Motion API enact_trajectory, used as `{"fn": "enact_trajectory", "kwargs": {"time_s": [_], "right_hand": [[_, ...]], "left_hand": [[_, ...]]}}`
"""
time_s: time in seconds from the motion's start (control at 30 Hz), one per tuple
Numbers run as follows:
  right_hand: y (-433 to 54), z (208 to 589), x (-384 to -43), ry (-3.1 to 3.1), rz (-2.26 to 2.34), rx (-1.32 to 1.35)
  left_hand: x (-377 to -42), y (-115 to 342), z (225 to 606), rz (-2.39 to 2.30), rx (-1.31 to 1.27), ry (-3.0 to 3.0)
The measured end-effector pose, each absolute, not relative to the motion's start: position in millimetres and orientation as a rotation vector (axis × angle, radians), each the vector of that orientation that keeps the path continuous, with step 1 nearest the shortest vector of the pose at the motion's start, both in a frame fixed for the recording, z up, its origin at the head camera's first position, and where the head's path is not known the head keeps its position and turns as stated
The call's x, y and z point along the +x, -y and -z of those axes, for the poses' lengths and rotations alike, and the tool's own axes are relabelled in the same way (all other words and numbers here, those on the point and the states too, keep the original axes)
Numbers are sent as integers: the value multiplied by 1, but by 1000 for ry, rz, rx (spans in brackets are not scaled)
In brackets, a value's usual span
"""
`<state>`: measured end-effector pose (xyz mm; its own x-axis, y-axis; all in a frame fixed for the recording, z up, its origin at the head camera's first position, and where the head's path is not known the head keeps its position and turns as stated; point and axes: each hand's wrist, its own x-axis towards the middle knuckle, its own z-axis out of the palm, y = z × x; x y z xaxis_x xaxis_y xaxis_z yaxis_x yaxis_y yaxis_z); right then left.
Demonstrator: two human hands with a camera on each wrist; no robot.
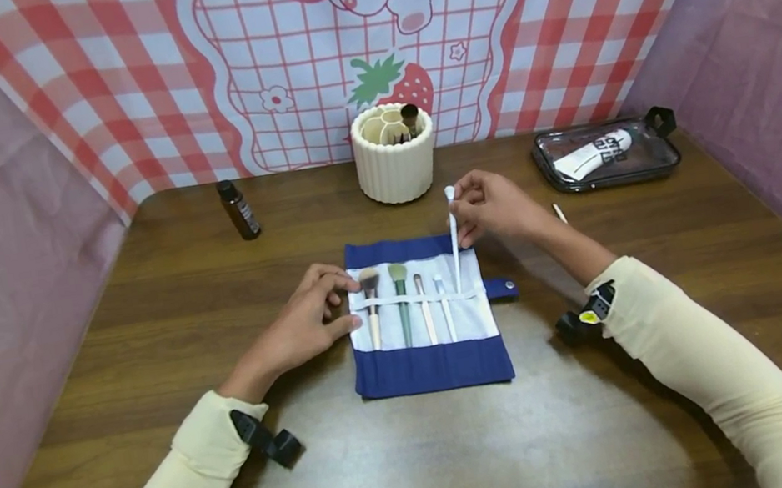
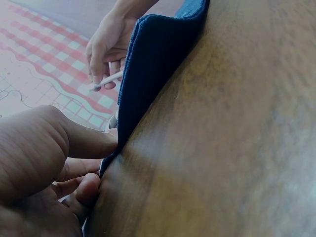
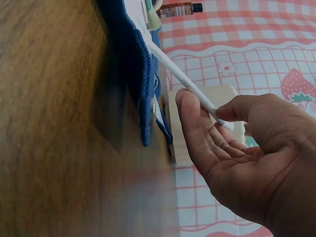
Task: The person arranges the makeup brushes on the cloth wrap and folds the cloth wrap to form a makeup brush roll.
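A blue brush roll [image 1: 434, 367] lies unrolled on the table, its white inside facing up. Under its white strap sit several makeup brushes, including a dark-tipped one [image 1: 369, 283] and a green one [image 1: 403, 309]. My right hand [image 1: 495, 207] pinches a slim white makeup brush [image 3: 182, 78] near its upper end, between thumb and fingers. The brush stands steeply, its lower end at the strap's right part. At the roll's left edge, my left hand [image 1: 306, 316] holds the cloth with thumb and fingertips, also seen close in the left wrist view.
A ribbed cream holder [image 1: 396, 167] with a dark-tipped brush inside stands at the back. Left of it is a small brown bottle [image 1: 238, 209]. A clear pouch [image 1: 605, 153] containing a white tube lies back right. A thin white stick [image 1: 559, 213] shows behind my right forearm.
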<state>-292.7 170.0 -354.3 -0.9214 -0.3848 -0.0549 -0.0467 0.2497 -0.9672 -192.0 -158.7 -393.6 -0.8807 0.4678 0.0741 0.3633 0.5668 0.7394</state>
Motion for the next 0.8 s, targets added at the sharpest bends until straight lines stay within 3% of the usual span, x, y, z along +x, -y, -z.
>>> {"fn": "enact_trajectory", "kwargs": {"time_s": [0.8], "right_hand": [[-165, 361, -275, -2143, 1573, -428]], "left_hand": [[-193, 160, 393, -1204, 711, -2666]]}}
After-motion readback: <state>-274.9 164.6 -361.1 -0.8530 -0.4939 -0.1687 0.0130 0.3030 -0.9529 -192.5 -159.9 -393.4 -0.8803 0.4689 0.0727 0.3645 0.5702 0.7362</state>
